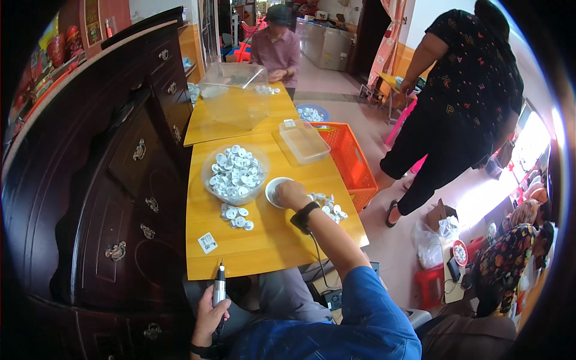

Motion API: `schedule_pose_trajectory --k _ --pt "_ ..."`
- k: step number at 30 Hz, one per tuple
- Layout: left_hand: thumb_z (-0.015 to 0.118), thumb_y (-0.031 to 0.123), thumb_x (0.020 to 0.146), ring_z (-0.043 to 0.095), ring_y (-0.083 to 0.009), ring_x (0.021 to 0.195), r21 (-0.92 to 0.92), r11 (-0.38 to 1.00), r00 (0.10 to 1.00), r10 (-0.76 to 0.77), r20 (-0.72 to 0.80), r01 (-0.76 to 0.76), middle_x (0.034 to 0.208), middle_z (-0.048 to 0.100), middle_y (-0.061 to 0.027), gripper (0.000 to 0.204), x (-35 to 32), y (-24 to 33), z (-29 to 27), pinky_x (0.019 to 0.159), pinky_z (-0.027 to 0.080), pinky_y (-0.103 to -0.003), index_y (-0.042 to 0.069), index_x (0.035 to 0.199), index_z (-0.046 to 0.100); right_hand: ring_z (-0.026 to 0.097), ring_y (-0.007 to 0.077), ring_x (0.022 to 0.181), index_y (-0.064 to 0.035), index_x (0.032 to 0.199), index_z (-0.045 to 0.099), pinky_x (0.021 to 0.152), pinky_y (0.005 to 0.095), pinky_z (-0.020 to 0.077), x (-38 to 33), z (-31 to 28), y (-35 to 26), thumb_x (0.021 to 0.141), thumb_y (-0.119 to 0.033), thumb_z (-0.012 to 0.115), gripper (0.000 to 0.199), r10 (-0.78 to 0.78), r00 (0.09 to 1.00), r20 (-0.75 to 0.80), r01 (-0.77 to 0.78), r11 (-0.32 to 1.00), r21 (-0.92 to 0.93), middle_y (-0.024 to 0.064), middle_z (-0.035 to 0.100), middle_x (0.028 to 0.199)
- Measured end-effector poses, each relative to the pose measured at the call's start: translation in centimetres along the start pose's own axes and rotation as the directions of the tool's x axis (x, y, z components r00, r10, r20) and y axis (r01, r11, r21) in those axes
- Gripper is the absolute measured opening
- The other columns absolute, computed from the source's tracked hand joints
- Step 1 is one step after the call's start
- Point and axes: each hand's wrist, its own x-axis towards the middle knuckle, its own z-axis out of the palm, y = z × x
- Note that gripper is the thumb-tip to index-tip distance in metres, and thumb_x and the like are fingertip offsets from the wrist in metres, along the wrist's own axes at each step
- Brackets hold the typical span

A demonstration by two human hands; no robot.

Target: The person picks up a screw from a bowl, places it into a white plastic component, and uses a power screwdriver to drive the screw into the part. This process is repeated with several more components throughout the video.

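My left hand point(210, 312) is below the table's near edge, wrapped round a slim silver-and-black electric screwdriver point(219, 291) whose thin bit points up. My right hand point(291, 195) reaches into a small white bowl point(270, 191), and its fingertips are hidden there. Left of that bowl stands a clear round tub point(210, 180) heaped with small round white plastic parts point(239, 168). A few more white parts point(237, 217) lie in front of the tub. Another loose pile point(333, 209) lies just right of my right hand. A dark band circles my right wrist.
An empty-looking clear tray point(305, 143) and an upturned clear bin point(234, 99) rest on the yellow table point(270, 255). An orange crate point(349, 165) stands against its right side. Dark cabinets point(114, 192) line the left. One person point(276, 51) sits opposite; another point(462, 90) stands at right.
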Motion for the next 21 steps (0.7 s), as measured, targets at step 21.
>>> schedule_pose_trajectory --k 21 --pt "0.063 0.002 0.087 0.057 -0.0108 0.053 0.035 0.999 0.999 0.03 -0.043 -0.028 0.079 0.06 -0.0048 0.054 -2.6 0.0 1.5 0.047 0.048 -0.024 0.0 0.138 0.044 0.068 0.0376 0.073 -0.0074 0.085 0.07 0.069 0.0448 0.0548 -0.8 -0.9 1.0 0.076 -0.015 0.065 0.013 0.2 0.947 -0.252 -0.038 0.848 0.529 0.0186 0.07 0.079"
